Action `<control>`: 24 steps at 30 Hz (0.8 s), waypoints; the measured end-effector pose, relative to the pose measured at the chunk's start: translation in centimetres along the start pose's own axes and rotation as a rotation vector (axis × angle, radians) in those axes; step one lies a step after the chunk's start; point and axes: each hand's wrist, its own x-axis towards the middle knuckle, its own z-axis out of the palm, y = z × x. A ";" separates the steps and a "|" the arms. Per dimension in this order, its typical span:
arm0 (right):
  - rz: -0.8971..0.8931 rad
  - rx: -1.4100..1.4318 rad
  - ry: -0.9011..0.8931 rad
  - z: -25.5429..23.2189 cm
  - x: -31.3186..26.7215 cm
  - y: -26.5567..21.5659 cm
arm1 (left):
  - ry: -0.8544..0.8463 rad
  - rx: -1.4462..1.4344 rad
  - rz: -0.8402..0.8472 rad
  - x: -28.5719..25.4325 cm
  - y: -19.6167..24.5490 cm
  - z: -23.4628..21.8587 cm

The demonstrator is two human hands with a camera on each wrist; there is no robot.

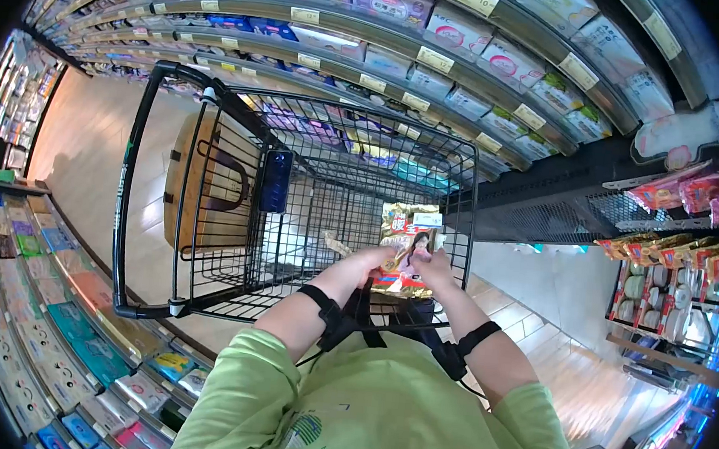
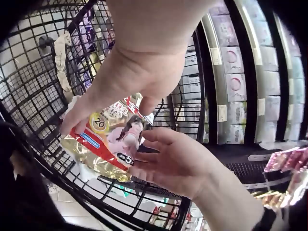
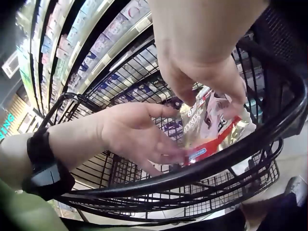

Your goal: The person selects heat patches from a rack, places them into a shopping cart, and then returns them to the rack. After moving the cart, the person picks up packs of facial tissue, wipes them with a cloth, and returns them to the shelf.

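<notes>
Both hands hold a gold-and-red packet of heat patches (image 1: 400,219), printed with a person's picture, at the right end of the black wire shopping cart (image 1: 476,183). My left hand (image 1: 376,264) grips one side of the packet, its fingertips at the edge in the left wrist view. The right hand (image 1: 432,271) holds the opposite side, fingers lying over the printed front. Seen from the right wrist, the packet (image 3: 199,127) tilts behind the cart's black rim (image 3: 192,174). Parts of the packet are hidden behind the hands.
Shelves of boxed and wrapped goods (image 1: 387,5) run along the cart's far side. A dark blue phone-like object (image 1: 276,181) is on the cart near a tan panel (image 1: 181,196). A pale crumpled strip (image 2: 61,57) hangs by the wire. Red packets (image 1: 679,188) hang at the right.
</notes>
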 end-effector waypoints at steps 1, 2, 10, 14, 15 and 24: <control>-0.011 0.070 0.069 1.2 0.6 0.7 | 0.050 0.013 -0.073 -0.8 0.6 0.1; -0.014 0.074 0.072 1.6 1.1 1.8 | 0.102 0.025 -0.144 -1.6 1.2 0.2; -0.045 0.792 -0.410 -6.2 -4.1 -4.0 | -0.042 -0.105 0.028 -10.2 2.8 0.0; -0.208 0.825 -0.470 -11.3 -8.4 -4.0 | -0.071 -0.388 0.445 -16.1 5.1 2.4; -0.243 0.866 -0.503 -12.1 -9.3 -3.7 | -0.151 -0.456 0.603 -17.6 5.8 3.3; -0.397 0.725 -0.561 -19.9 -12.6 0.8 | -0.156 -0.414 0.721 -19.3 8.5 11.8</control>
